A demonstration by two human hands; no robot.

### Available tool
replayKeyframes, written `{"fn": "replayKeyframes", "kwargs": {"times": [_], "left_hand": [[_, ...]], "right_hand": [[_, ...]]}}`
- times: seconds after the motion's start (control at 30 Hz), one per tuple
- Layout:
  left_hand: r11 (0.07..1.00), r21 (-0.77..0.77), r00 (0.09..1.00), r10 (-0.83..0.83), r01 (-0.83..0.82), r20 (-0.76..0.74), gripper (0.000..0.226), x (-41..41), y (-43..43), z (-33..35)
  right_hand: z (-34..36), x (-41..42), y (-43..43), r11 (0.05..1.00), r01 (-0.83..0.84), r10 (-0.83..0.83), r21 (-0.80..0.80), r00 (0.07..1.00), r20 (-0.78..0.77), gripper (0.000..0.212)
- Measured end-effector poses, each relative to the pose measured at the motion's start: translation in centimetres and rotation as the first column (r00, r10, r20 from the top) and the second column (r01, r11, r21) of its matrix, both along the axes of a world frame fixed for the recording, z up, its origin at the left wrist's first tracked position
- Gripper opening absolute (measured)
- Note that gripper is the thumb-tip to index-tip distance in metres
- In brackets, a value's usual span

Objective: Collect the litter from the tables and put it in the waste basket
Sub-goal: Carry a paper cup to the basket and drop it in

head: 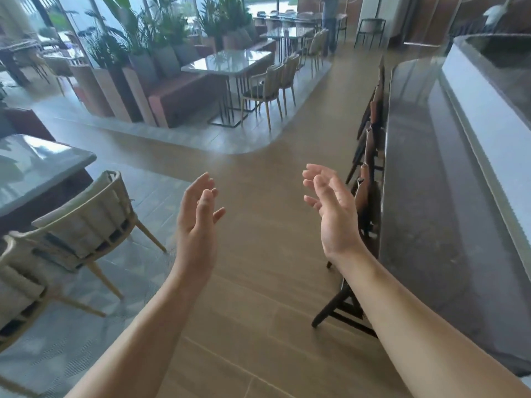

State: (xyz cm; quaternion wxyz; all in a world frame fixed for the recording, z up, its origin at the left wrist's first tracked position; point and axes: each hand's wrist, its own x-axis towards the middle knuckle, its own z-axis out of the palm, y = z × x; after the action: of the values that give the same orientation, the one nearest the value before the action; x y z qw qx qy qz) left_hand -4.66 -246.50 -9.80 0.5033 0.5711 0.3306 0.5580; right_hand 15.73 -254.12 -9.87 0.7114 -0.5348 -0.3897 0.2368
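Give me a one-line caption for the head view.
Both empty hands, left hand and right hand, raised open over the aisle.

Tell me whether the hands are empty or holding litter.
Empty. The left hand and right hand are both open, palms facing each other, fingers spread, nothing in them.

A restaurant or café dining hall: glossy dining desks (230,63) lined with cushioned chairs (265,89), a banquette sofa (184,96) backed by planters (120,38), and a long dark bar counter (431,168) with stools (370,156).
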Motion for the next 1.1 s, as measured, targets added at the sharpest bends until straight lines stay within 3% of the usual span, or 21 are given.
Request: {"fn": "replayKeyframes", "kwargs": {"times": [0.3,0.77,1.1], "left_hand": [[0.999,0.025,0.999,0.04,-0.04,0.016,0.047,5.6,15.1,0.6],[0.993,0.079,0.995,-0.093,0.09,0.026,0.03,13.1,46.5,2.8],[0.988,0.064,0.99,-0.143,0.142,0.008,0.03,23.4,63.2,3.0]], "right_hand": [[1.0,5.7,15.2,0.999,-0.042,0.042,0.001,0.999,-0.018,0.029],[2.4,12.7,44.7,0.997,0.053,-0.053,0.053,0.999,0.0,0.031],[2.0,21.3,60.3,0.995,0.08,-0.077,0.066,0.996,-0.04,0.03]]}}
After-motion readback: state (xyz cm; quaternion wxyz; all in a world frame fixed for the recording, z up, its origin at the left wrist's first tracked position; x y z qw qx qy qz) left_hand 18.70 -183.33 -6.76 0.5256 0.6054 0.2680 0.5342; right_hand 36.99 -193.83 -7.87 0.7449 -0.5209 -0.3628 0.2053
